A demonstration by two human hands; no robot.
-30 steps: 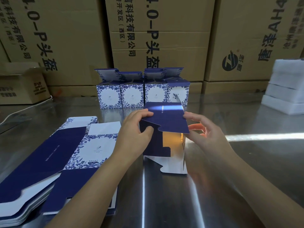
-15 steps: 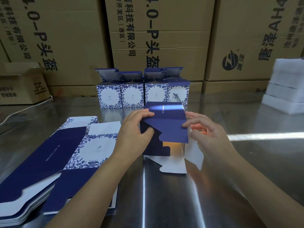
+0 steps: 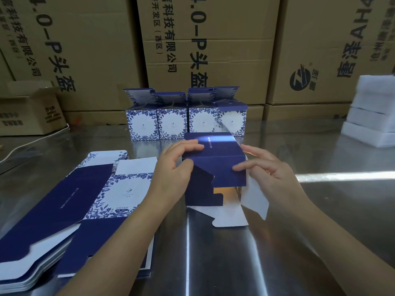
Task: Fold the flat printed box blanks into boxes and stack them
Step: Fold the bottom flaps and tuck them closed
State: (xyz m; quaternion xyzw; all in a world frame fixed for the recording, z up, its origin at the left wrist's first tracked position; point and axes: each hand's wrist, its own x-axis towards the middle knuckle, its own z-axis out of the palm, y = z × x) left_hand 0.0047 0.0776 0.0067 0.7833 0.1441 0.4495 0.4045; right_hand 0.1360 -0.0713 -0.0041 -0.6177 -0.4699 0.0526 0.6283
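A half-formed dark blue box (image 3: 215, 154) lies on its side at the middle of the steel table, its open end toward me. My left hand (image 3: 173, 167) grips its left side, thumb on a blue flap. My right hand (image 3: 267, 167) presses the top blue flap down with its fingertips. White flaps (image 3: 254, 197) stick out below and to the right. A pile of flat blue-and-white blanks (image 3: 70, 201) lies at the left. Several folded floral boxes (image 3: 186, 122) stand in a row behind, lids up.
Large brown cartons (image 3: 209, 50) wall the back of the steel table (image 3: 235, 263). A small open carton (image 3: 27, 110) sits at far left. White foam blocks (image 3: 372, 112) are stacked at the right edge.
The top blue flap has folded further down over the open end. My right hand slid from inside the box's right side onto that flap, and the right white flap has swung outward.
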